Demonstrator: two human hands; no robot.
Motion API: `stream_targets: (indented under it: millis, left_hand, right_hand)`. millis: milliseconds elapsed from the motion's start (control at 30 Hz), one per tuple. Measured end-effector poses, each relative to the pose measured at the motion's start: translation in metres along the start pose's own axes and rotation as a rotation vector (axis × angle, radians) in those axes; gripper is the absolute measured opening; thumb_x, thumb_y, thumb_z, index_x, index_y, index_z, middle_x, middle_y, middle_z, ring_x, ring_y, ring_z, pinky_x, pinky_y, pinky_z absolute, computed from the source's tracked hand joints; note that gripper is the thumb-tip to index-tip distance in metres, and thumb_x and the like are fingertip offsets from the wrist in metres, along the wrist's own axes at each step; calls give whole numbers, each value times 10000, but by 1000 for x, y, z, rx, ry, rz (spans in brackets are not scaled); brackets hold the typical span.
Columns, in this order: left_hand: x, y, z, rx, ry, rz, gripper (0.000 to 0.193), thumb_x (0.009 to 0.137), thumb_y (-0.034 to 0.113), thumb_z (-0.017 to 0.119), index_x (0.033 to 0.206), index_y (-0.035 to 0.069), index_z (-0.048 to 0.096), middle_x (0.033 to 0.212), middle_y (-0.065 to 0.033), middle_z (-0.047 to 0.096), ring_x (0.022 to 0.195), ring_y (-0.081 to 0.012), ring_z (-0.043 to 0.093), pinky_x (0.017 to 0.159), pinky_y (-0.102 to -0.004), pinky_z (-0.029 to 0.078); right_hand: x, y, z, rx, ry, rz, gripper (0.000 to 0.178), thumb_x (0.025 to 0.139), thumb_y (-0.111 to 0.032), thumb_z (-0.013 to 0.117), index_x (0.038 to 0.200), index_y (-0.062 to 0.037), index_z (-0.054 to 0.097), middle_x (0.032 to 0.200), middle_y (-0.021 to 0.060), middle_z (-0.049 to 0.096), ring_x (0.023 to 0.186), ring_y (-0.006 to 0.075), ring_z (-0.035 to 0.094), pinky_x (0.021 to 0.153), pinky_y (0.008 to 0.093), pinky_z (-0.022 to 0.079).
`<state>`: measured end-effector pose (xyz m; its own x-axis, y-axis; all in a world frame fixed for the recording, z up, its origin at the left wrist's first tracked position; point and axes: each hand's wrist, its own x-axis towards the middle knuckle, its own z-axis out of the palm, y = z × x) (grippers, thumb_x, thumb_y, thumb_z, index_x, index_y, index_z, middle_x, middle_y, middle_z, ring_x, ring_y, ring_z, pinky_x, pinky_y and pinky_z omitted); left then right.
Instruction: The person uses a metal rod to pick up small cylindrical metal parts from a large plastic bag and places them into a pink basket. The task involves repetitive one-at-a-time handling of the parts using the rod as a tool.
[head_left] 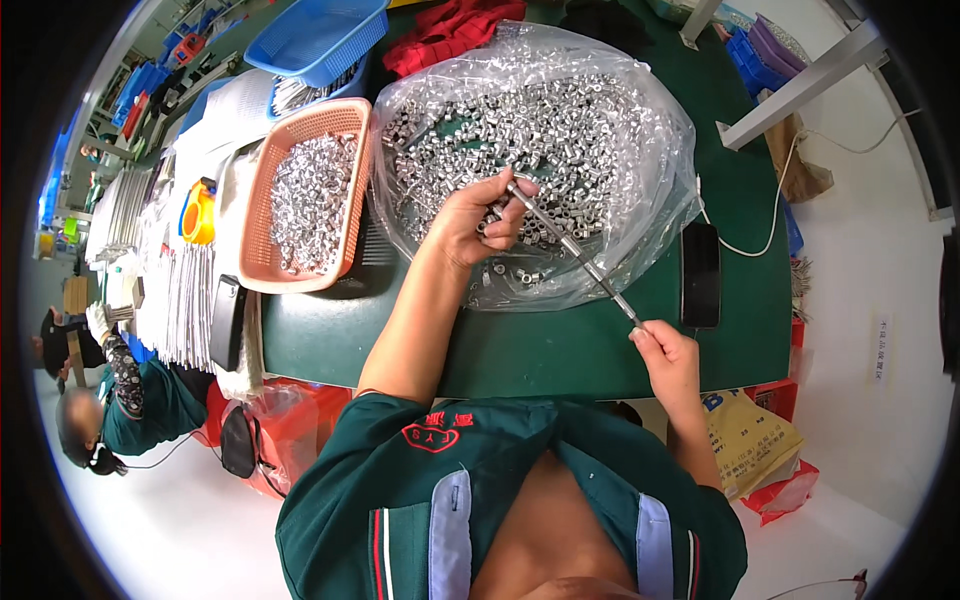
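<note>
A slim silvery metal rod [572, 247] slants between my two hands, with thicker sleeve-like sections along it. My left hand [478, 218] closes around its upper end, thumb and forefinger at the tip; small metal pieces seem to sit among the curled fingers. At the lower end, my right hand [668, 358] pinches the rod between thumb and finger. Beneath the left hand lies a wide, opened clear plastic bag [660, 150] full of small shiny metal rings [560, 125]. A few loose rings lie close to its near edge.
Left of the bag stands a pink-orange basket [256, 215] of small metal parts. Behind it are a blue basket [318, 45] and red cloth [450, 32]. A black phone [700, 275] lies right, near a white cable [775, 225]. Another person [150, 400] works at far left.
</note>
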<state>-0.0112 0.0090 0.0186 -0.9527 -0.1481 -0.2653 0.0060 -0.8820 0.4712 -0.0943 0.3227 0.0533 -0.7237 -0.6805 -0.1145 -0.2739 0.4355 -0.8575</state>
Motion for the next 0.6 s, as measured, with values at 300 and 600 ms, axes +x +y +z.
stream_targets:
  millis: [300, 600]
  left_hand:
    - [5, -8, 11, 33, -84, -92, 628, 978, 536, 323, 1097, -36, 553, 660, -24, 446, 430, -75, 300, 368, -202, 229]
    - [9, 15, 10, -615, 355, 232, 415, 1007, 294, 383, 1144, -77, 509, 983, -197, 516, 876, -264, 538, 791, -387, 526]
  right_hand:
    - [3, 5, 11, 467, -220, 297, 194, 934, -165, 555, 838, -11, 621, 606, -68, 416, 532, 12, 339, 468, 192, 254]
    - [1, 5, 3, 541, -197, 330, 196, 944, -173, 535, 841, -21, 605, 592, -82, 372, 511, 5, 302, 447, 189, 214]
